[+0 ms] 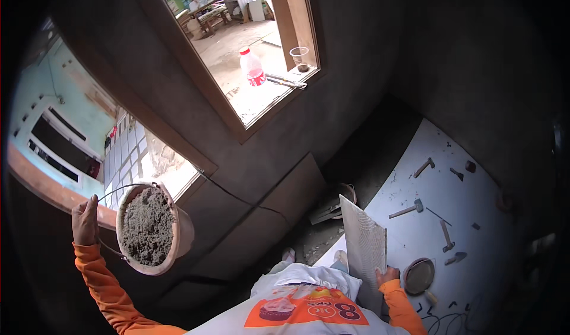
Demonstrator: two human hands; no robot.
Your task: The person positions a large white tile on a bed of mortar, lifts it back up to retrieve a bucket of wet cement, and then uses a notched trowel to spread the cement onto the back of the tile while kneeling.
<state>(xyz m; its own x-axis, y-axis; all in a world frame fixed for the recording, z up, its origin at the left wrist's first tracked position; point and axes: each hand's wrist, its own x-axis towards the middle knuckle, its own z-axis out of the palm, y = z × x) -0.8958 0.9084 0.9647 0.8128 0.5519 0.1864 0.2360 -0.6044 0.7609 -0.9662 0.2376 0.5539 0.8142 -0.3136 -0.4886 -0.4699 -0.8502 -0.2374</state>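
Note:
My left hand (86, 221), at the end of an orange sleeve, is closed around the thin wire handle of a pale bucket (186, 233). Grey, crumbly mortar or sand (147, 228) fills the bucket nearly to its rim. It hangs tilted toward me, out to the left and beside a wall opening. Down at my right side, my right hand (389, 275) grips the edge of a flat grey-beige tile or board (363, 234) with a ridged, wavy surface. The board stands on edge next to my legs, its lower end partly hidden by my white clothing.
A red-capped bottle (252, 68), a clear cup (300, 59) and a pliers-like tool (286, 82) rest on the window sill. On a pale floor sheet (409, 240) lie several hammers, a round dark bowl (419, 275) and cables. Large panels (267, 207) lean along the wall.

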